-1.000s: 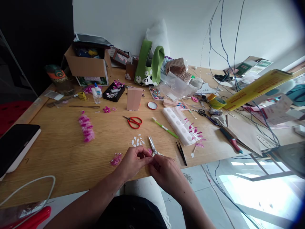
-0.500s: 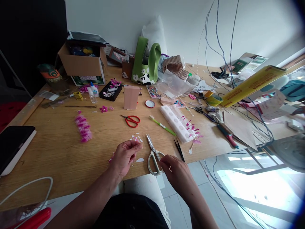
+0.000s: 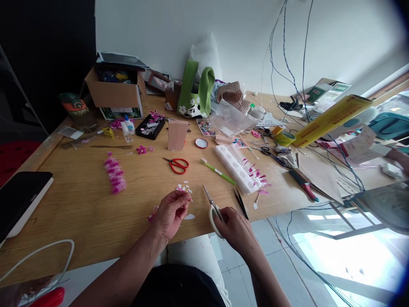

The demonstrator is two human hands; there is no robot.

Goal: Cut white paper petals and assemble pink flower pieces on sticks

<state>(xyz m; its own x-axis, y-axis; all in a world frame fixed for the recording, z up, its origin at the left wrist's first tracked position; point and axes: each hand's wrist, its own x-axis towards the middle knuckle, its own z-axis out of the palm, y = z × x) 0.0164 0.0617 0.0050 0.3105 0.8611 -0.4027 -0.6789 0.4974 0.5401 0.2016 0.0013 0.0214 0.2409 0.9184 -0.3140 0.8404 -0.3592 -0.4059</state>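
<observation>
My right hand [image 3: 234, 224] is closed around the white-handled scissors [image 3: 211, 200], whose blades point away from me over the table. My left hand [image 3: 172, 213] is held in a pinch left of the scissors; what sits between its fingertips is too small to make out. Just beyond the left fingertips lie several small white petal-shaped pieces [image 3: 184, 186]. A larger white piece [image 3: 189, 217] rests on the table beside that hand. Pink bits [image 3: 152, 214] are partly hidden behind the left wrist. Right of my right hand lie black tweezers [image 3: 240, 203].
Red-handled pliers [image 3: 177, 165], a green pen-like stick [image 3: 219, 172] and a wooden block [image 3: 177, 135] stand or lie farther back. A white foam strip [image 3: 238, 169] holds pink stems. Fluffy pink trim [image 3: 115, 174] lies left. At far right, another person's hand [image 3: 398, 157] shows.
My right hand has taken hold of the scissors by the handles, and their blades have turned and come closer together. My left hand keeps its pinch. The view has shifted slightly.
</observation>
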